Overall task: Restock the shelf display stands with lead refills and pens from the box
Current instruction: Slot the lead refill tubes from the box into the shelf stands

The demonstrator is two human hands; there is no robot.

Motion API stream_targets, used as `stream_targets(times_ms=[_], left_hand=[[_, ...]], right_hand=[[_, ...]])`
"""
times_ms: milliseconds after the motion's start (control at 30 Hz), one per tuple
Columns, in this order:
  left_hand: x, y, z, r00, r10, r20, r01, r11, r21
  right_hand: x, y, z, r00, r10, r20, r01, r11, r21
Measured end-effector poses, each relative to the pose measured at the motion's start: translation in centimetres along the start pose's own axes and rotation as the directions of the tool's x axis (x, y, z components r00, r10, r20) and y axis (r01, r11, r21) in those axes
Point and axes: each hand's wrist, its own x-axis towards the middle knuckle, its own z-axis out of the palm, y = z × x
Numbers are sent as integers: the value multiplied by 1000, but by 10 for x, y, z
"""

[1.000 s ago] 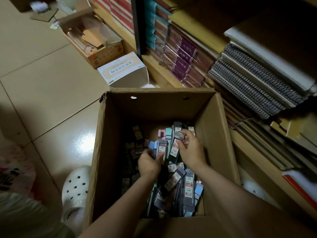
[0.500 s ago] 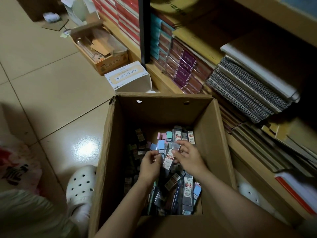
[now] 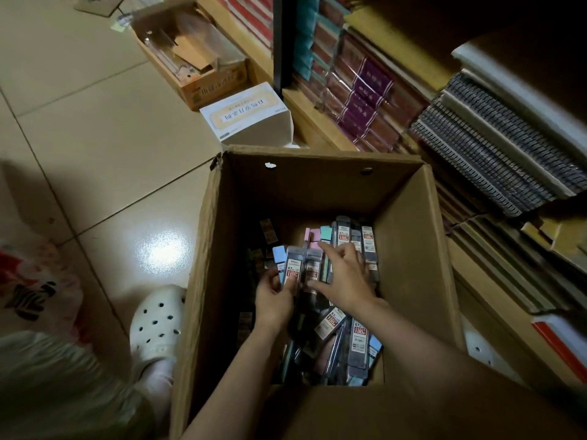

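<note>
A small fan of lead refill packs (image 3: 297, 268) is being held upright by the left hand (image 3: 273, 298), thumb and fingers curled round the lower ends, down inside the cardboard box (image 3: 320, 182) on the floor. The long axes of the held packs are running away from the person, toward the far wall of the box, labels facing up to the camera. The right hand (image 3: 344, 277) is being spread over the loose pile just beside that bundle, fingers extended and parted, nothing gripped; the index fingertip is touching or nearly touching the pastel caps (image 3: 317, 235) of the packs stacked at the back. Which of the two cannot be told from this angle.

The next pick is being set up on the right side: the standing packs (image 3: 355, 239) at the far wall are lying ahead of the right hand, their length in line with the reaching fingers, so an end-on pinch at the caps looks the likelier grasp. More packs (image 3: 359, 341) are lying flat nearer the person, under the right forearm. The shelf (image 3: 320, 119) with its stock is waiting well apart, up and to the right.
</note>
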Motion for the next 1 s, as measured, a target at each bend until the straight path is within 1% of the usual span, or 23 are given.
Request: stream_targets(times_ms=[33, 67, 100, 167, 233, 267, 333, 367, 433, 467, 567, 733, 800, 900, 1000], left_hand=[[2, -1, -1, 1000, -6, -4, 6, 1000, 9], [3, -2, -1, 1000, -17, -8, 17, 1000, 11], [4, -4, -2, 999, -32, -16, 32, 999, 5], [4, -5, -4, 998, -53, -40, 53, 999, -3], [2, -4, -4, 997, -58, -47, 58, 998, -12], [0, -4, -4, 997, -58, -42, 57, 998, -21], [-5, -1, -3, 998, -57, -25, 56, 998, -34], [-9, 2, -3, 999, -43, -15, 43, 999, -33], [-17, 12, -2, 1000, 9, 17, -9, 1000, -2], [-22, 20, -1, 998, 33, 54, -34, 999, 17], [-37, 57, 7, 975, 101, 198, -114, 992, 57], [-68, 156, 28, 889, 231, 396, -305, 943, 135], [-87, 196, 35, 828, 282, 485, -386, 914, 127], [-123, 248, 41, 712, 318, 626, -506, 850, 144], [-153, 277, 43, 613, 396, 684, -629, 769, 118]], right_hand=[[4, -1, 5, 1000, -14, 15, 16, 997, -79], [7, -3, 9, 1000, -17, 24, 20, 992, -122], [10, -6, 13, 1000, -15, 27, 18, 991, -134], [14, -11, 17, 1000, 4, -1, -4, 995, -101], [14, -15, 18, 999, 25, -46, -27, 999, -25], [12, -17, 18, 998, 31, -63, -29, 999, 44], [4, -20, 13, 995, 73, -73, -53, 968, 246], [-2, -21, 9, 993, 96, -65, -71, 946, 317], [-13, -20, -2, 990, 114, -77, -79, 927, 366], [-18, -18, -12, 988, 113, -102, -65, 918, 391], [-27, -20, -63, 972, 84, -221, 22, 898, 439], [-52, -42, -177, 903, 30, -428, 206, 844, 494], [-69, -52, -218, 872, 45, -487, 246, 820, 517], [-96, -68, -268, 843, 43, -536, 344, 721, 601], [-124, -84, -305, 823, 41, -567, 410, 648, 642]])
